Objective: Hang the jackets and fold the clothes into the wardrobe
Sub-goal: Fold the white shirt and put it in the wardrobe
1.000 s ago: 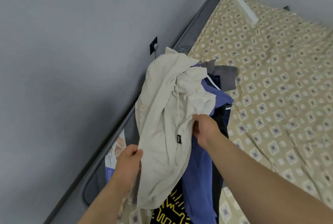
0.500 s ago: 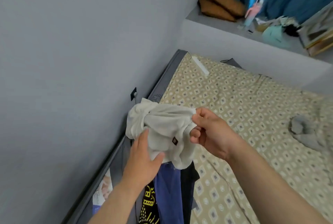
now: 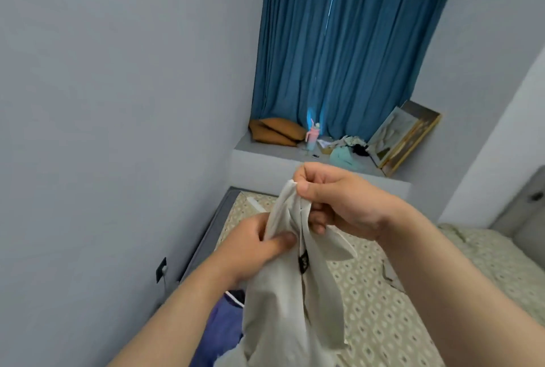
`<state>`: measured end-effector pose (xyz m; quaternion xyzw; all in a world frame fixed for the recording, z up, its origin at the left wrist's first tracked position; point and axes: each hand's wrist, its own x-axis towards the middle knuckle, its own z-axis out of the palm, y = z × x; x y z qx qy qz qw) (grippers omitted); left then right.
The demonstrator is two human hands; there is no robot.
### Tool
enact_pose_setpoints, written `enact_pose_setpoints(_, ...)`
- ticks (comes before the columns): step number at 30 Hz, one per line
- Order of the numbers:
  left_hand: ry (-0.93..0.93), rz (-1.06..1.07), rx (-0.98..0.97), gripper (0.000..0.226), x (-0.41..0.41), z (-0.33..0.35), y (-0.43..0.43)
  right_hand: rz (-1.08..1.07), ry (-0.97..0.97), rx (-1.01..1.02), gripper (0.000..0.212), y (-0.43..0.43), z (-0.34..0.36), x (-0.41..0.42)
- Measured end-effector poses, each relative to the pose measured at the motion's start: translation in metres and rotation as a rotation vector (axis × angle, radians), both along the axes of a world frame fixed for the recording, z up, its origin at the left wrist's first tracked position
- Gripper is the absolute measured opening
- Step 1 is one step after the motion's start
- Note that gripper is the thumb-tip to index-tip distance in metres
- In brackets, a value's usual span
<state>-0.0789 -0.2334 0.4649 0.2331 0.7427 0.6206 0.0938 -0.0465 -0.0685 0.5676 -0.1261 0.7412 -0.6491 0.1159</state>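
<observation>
Two hands hold one cream garment (image 3: 283, 301) above the patterned bed (image 3: 383, 322): its top edge is pinched by the right hand (image 3: 339, 204), while a lower fold is gripped by the left hand (image 3: 253, 245).

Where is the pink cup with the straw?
In the head view, the pink cup stands far back on the grey window ledge, just right of the brown cushions and in front of the blue curtain.
</observation>
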Motion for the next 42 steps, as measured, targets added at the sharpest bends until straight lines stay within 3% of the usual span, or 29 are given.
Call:
enact_pose_setpoints(2, -0.116, -0.022, 0.138, 0.010, 0.010, 0.025, 0.017, -0.114, 0.066, -0.043, 0.023, 0.010, 0.020, 0.015)
enact_pose_setpoints(5, -0.211, 0.037, 0.327, 0.019, 0.023, 0.059, 0.038, -0.317, 0.176, -0.127, 0.014, 0.035, 0.033, 0.041)
enact_pose_setpoints(7, -0.200, 0.075, 0.377, 0.021, 0.029, 0.080, 0.050, -0.408, 0.257, -0.024, 0.010, 0.052, 0.027, 0.066)
enact_pose_setpoints(12, -0.176, 0.106, 0.506, 0.023, 0.050, 0.122, 0.081, -0.482, 0.305, 0.369, 0.037, 0.068, -0.001, 0.118)
enact_pose_setpoints(13, -0.163, 0.105, 0.514, 0.023, 0.055, 0.129, 0.087, -0.500, 0.312, 0.420, 0.035, 0.070, -0.005, 0.122)
enact_pose_setpoints(15, -0.137, 0.090, 0.518, 0.021, 0.066, 0.142, 0.098, -0.531, 0.336, 0.508, 0.009, 0.076, -0.008, 0.126)
enact_pose_setpoints(19, -0.067, 0.087, 0.509, 0.017, 0.077, 0.164, 0.108, -0.593, 0.292, 0.397, 0.035, 0.104, 0.009, 0.133)
enact_pose_setpoints(22, 0.035, 0.155, 0.433, 0.018, 0.069, 0.176, 0.107, -0.652, 0.312, 0.239, 0.035, 0.129, 0.046, 0.144)
enact_pose_setpoints(25, 0.099, 0.200, 0.288, 0.020, 0.060, 0.180, 0.108, -0.640, 0.351, 0.189, 0.019, 0.148, 0.085, 0.145)
enact_pose_setpoints(30, 0.096, 0.270, 0.230, 0.027, 0.052, 0.187, 0.109, -0.668, 0.279, 0.115, 0.024, 0.185, 0.124, 0.138)
enact_pose_setpoints(33, 0.114, 0.268, 0.227, 0.030, 0.059, 0.196, 0.116, -0.651, 0.217, 0.265, 0.004, 0.207, 0.130, 0.140)
enact_pose_setpoints(37, 0.112, 0.282, 0.261, 0.032, 0.071, 0.208, 0.136, -0.506, 0.253, 0.599, 0.011, 0.217, 0.126, 0.137)
enact_pose_setpoints(42, 0.172, 0.308, 0.243, 0.039, 0.085, 0.222, 0.170, -0.205, 0.355, 0.392, 0.048, 0.182, 0.089, 0.127)
